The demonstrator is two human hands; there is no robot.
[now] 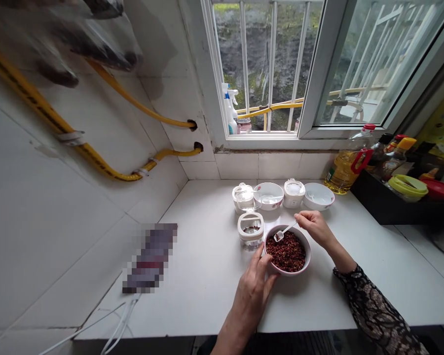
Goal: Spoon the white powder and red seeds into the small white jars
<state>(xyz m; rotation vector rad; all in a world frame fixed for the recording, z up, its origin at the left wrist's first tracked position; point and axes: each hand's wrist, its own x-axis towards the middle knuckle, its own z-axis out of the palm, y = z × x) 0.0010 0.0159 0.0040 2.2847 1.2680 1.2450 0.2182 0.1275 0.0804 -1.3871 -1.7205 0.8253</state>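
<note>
A round bowl (308, 260) with a pinkish outside stands on the white counter, full of small dark red dried grains that look like peppercorns (287, 255). My left hand (256, 276) grips the bowl's left side, thumb near the front and fingers along the wall. Between the fingertips of my right hand (314, 226) is the handle of a small white spoon (279, 236), its scoop over the grains at the back left and a few grains in it. Just left of the bowl sits a clear jar (250, 230) with a white-rimmed lid and some dark red bits inside.
Behind stand two white-lidded jars (293, 192) and two white bowls (318, 196), one holding white contents. An oil bottle (341, 170) and a black box (373, 202) of condiments are at the right. A pixelated dark object (151, 259) with white cables lies left on the counter (203, 276).
</note>
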